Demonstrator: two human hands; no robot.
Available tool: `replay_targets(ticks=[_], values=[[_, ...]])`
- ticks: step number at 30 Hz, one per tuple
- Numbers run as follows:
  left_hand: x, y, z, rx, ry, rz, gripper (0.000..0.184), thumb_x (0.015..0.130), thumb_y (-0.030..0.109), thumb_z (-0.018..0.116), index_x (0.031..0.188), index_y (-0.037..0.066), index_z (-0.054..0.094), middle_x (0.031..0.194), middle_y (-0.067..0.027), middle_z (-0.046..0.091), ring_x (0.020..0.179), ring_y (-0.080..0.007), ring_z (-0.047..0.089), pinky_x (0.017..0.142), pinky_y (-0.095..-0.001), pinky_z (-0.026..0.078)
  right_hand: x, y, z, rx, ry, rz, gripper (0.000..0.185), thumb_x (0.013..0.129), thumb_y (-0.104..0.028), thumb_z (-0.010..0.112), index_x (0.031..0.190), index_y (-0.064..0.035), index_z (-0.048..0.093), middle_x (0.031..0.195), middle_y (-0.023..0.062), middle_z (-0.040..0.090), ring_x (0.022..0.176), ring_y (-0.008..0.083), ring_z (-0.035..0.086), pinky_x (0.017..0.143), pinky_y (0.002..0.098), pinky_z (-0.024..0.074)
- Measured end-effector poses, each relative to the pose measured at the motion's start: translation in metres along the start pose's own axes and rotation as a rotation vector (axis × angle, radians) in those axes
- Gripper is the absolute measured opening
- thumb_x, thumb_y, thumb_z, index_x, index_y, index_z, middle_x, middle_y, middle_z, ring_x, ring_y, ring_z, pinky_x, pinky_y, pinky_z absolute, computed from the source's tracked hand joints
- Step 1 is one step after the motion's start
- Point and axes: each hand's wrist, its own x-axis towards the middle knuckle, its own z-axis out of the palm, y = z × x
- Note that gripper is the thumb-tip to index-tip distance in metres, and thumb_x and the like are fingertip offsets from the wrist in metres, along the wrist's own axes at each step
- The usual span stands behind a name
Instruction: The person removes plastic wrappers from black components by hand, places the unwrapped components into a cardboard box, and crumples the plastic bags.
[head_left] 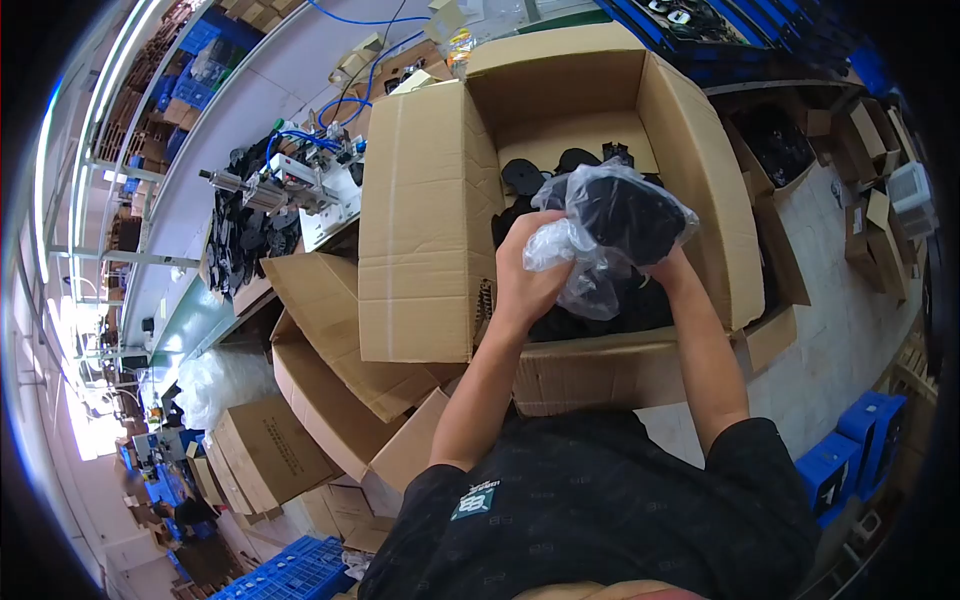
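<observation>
A clear plastic bag (590, 275) with a dark, rounded black thing (635, 215) inside hangs over the open cardboard box (415, 230). My left hand (535, 265) is closed on the bunched plastic at the bag's left side. At the lower right of the bag is my right hand (668, 262), gripping it, with most of its fingers hidden behind the plastic. Several black parts (523, 177) lie in the box below and behind the bag; their exact kind cannot be made out.
Left of the box, a metal fixture (285, 185) with blue hoses stands on a workbench beside a pile of black parts (240, 235). Open cartons (330, 400) crowd the lower left. Blue bins (850, 455) stand at the lower right, and a carton with dark contents (775, 145) sits farther right.
</observation>
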Motion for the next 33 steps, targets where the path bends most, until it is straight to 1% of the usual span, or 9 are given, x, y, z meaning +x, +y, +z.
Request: replay_targets(ticks=[2,5,7,11,14,21,24,26,33], values=[[-0.001,-0.001,-0.004,0.018,-0.093,-0.273,0.033,0.068,0.002,0.066,0.100,0.001,0.061,0.091,-0.0099,0.063,0.084,-0.0192,0.061,0.079,-0.0295,0.048,-0.007,0.010,-0.003,-0.101,-0.020,-0.025,0.057,0.077,-0.008,0.074,0.130,-0.0053,0.051,0.127,0.0103,0.056,0.116,0.0235,0.053,0.101,0.0329,0.0413],[-0.001,-0.001,-0.024,0.102,-0.083,-0.218,0.034,0.066,0.005,0.068,0.099,0.003,0.061,0.089,-0.0080,0.062,0.083,-0.0182,0.060,0.077,-0.0298,0.048,-0.003,-0.002,-0.011,-0.076,-0.021,0.020,0.046,0.078,-0.006,0.070,0.122,-0.0044,0.058,0.119,0.0107,0.060,0.110,0.0222,0.056,0.096,0.0316,0.0432],[-0.003,-0.002,-0.047,-0.145,0.030,-0.212,0.036,0.064,0.008,0.070,0.098,0.001,0.060,0.087,-0.0061,0.060,0.083,-0.0159,0.059,0.076,-0.0296,0.048,-0.001,-0.004,-0.017,0.321,0.107,0.458,0.035,0.078,-0.005,0.068,0.112,-0.0031,0.063,0.107,0.0091,0.063,0.101,0.0191,0.059,0.090,0.0301,0.0446],[-0.004,0.020,-0.087,-0.282,0.165,-0.196,0.032,0.065,0.008,0.070,0.094,-0.002,0.059,0.088,-0.0080,0.061,0.084,-0.0156,0.059,0.076,-0.0292,0.047,0.000,-0.020,-0.038,0.309,0.124,0.531,0.028,0.081,-0.005,0.067,0.109,-0.0029,0.063,0.100,0.0011,0.062,0.093,0.0098,0.055,0.086,0.0249,0.0432],[-0.004,0.029,-0.100,0.233,0.170,-0.005,0.022,0.064,0.006,0.067,0.084,-0.002,0.061,0.094,-0.0114,0.064,0.088,-0.0252,0.062,0.081,-0.0323,0.047,-0.003,-0.011,-0.036,0.488,0.229,0.476,0.025,0.084,-0.008,0.066,0.109,-0.0023,0.064,0.100,0.0010,0.063,0.093,0.0101,0.056,0.085,0.0252,0.0437],[0.001,0.002,-0.049,0.081,-0.139,0.078,0.019,0.063,0.004,0.065,0.079,-0.001,0.059,0.106,-0.0148,0.063,0.104,-0.0320,0.061,0.090,-0.0346,0.045,-0.005,-0.014,-0.027,0.622,0.233,0.375,0.024,0.086,-0.008,0.068,0.109,-0.0019,0.063,0.101,0.0005,0.063,0.095,0.0095,0.056,0.088,0.0250,0.0437],[0.001,-0.006,-0.025,-0.125,-0.318,-0.125,0.020,0.063,0.003,0.064,0.083,0.001,0.059,0.108,-0.0127,0.063,0.105,-0.0260,0.061,0.091,-0.0333,0.044,-0.002,-0.017,-0.013,0.765,0.317,0.333,0.028,0.085,-0.009,0.069,0.111,-0.0028,0.060,0.103,0.0007,0.063,0.096,0.0097,0.056,0.089,0.0250,0.0440],[-0.002,-0.006,-0.014,-0.616,-0.345,-0.398,0.025,0.063,0.002,0.063,0.088,0.003,0.059,0.100,-0.0079,0.063,0.095,-0.0175,0.061,0.084,-0.0304,0.046,0.002,-0.019,-0.007,0.883,0.395,0.320,0.031,0.085,-0.010,0.071,0.113,-0.0033,0.059,0.104,0.0009,0.062,0.096,0.0099,0.057,0.089,0.0249,0.0442],[-0.012,-0.018,-0.017,-0.471,-0.180,-0.318,0.028,0.065,0.008,0.063,0.091,0.001,0.057,0.081,-0.0014,0.060,0.076,-0.0108,0.058,0.070,-0.0265,0.047,0.002,-0.024,-0.015,0.943,0.405,0.322,0.039,0.085,-0.019,0.073,0.117,-0.0048,0.055,0.106,0.0010,0.061,0.097,0.0096,0.056,0.089,0.0241,0.0442]])
